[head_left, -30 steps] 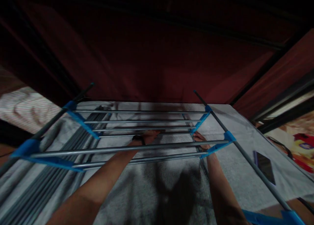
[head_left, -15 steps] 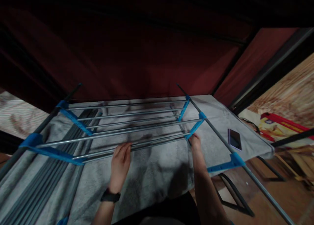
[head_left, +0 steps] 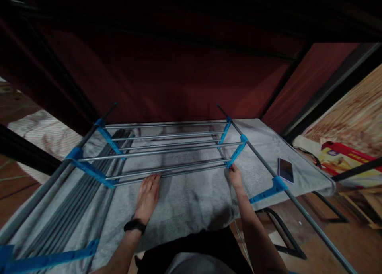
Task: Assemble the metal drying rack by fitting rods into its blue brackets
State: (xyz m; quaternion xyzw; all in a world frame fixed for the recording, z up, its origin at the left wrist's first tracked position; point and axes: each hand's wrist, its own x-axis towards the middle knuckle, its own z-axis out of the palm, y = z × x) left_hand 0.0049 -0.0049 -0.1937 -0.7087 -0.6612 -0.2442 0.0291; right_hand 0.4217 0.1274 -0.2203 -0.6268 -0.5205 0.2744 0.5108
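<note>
In my head camera's view, a red-and-yellow package [head_left: 343, 159] lies beyond my right hand [head_left: 235, 176] (I can't see its contents). The drying rack [head_left: 161, 151] stands just ahead of both hands, over the grey cloth [head_left: 191, 204]. My left hand [head_left: 148, 191] lies half-bent on its nearest rod, whether gripping I can't tell; my right is curled closed on a blue bracket's [head_left: 236, 151] lower end.
</note>
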